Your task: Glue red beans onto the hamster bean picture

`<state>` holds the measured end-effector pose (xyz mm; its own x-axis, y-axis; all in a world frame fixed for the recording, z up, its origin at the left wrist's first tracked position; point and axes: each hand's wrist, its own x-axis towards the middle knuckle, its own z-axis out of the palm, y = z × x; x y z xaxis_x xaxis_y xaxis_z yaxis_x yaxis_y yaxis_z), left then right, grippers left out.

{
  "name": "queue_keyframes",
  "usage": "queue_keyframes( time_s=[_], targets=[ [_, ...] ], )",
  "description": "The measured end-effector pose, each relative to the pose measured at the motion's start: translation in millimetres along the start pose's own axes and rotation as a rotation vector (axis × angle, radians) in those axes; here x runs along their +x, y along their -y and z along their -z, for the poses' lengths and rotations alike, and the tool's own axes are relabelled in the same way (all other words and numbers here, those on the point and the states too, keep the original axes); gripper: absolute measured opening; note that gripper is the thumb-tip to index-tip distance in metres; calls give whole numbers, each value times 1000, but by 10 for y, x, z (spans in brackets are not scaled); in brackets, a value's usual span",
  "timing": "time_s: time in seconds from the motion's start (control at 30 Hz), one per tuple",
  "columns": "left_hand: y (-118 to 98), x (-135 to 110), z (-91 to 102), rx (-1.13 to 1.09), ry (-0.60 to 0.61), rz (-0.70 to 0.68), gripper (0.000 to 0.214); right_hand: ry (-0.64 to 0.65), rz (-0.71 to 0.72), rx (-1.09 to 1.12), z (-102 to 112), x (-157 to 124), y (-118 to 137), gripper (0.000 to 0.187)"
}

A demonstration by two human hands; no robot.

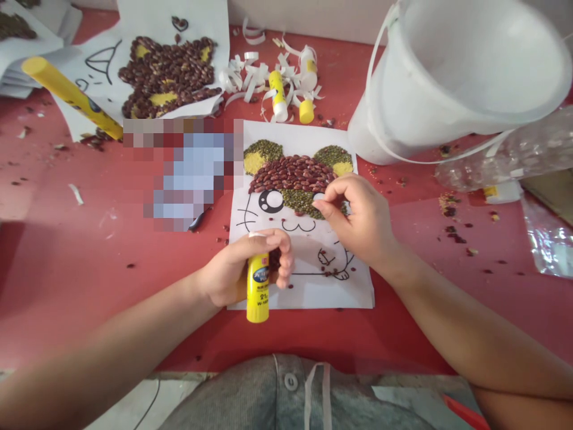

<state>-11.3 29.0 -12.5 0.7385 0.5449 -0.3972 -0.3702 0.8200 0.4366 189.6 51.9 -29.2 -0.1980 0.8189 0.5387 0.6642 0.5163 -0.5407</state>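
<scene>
A yellow glue stick [258,292] is gripped upright in my left hand [233,263], over the lower left of the drawing. Dark red beans [276,260] show inside the curled fingers of that hand. My right hand [358,212] pinches thumb and forefinger together above the right eye; whatever they hold is too small to make out. Under both hands lies a paper with a cartoon animal drawing [308,239]. Red beans [293,173] cover its forehead, green beans [298,203] lie between the eyes, and the ears [264,152] carry green beans and yellow grains.
A white bucket [371,125] stands at the back right, beside a clear plastic bottle [492,161]. Glue sticks [277,95] and paper strips [255,77] lie at the back. A bean-covered picture [170,77], a yellow tube [71,95] and a blurred phone-like object [192,173] are left.
</scene>
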Motion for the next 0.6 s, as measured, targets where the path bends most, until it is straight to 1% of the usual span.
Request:
queue_keyframes(
  time_s=[0.07, 0.13, 0.23, 0.3, 0.37, 0.47, 0.6],
  targets=[
    [1, 10, 12, -59, -21, -39, 18, 18, -32, 34, 23, -3, 19, 11],
    [1, 19, 15, -103, -27, -77, 26, 60, -52, 82, 54, -4, 57, 10],
    [0, 32, 4, -124, -22, -130, 39, 133, -41, 171, 100, -4, 129, 17],
    [-2, 36, -4, -112, -27, -156, 44, 173, -3, 231, 117, -5, 167, 22],
    [-5, 35, -7, -96, -44, -171, 46, 197, 55, 262, 117, -7, 190, 21],
    [-13, 26, -6, -88, -84, -172, 48, 234, 146, 235, 91, -13, 211, 12],
    [-17, 22, 0, -106, -107, -157, 47, 310, 229, 151, 56, -23, 248, 13]
  ],
)
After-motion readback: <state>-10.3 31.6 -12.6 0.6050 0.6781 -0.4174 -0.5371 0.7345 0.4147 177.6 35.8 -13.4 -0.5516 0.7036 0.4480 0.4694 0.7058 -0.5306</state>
